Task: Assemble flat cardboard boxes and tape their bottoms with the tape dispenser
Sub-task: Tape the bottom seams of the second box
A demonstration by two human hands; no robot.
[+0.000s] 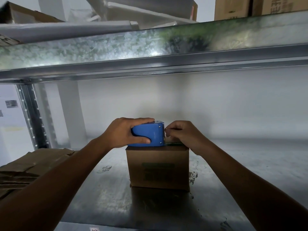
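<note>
Wrapped around the blue tape dispenser (147,134), the left hand (123,132) holds it tight, thumb on the near side and fingers over the top. Its long side runs left to right. Its toothed cutting end points right, away from the palm and toward the right hand (182,135).

That right hand sits just beside the cutting end, touching it. Its fingertips (168,131) are pinched together at the teeth. I think they are pinching the loose end of the tape, but the tape itself is too thin and clear to see, so I cannot tell for sure.

Right under both hands stands the cardboard box (158,169), on the metal shelf (241,164). The dispenser rests on the left part of the box top. The right hand is over the right part.

So the tape end lies to the right of the holding hand, and the box top lies just below it. My guess is that the next move is to pull tape out and press it down on the box.

A pile of flat cardboard boxes (28,165) waits off to the left, well apart from the hands.
</note>
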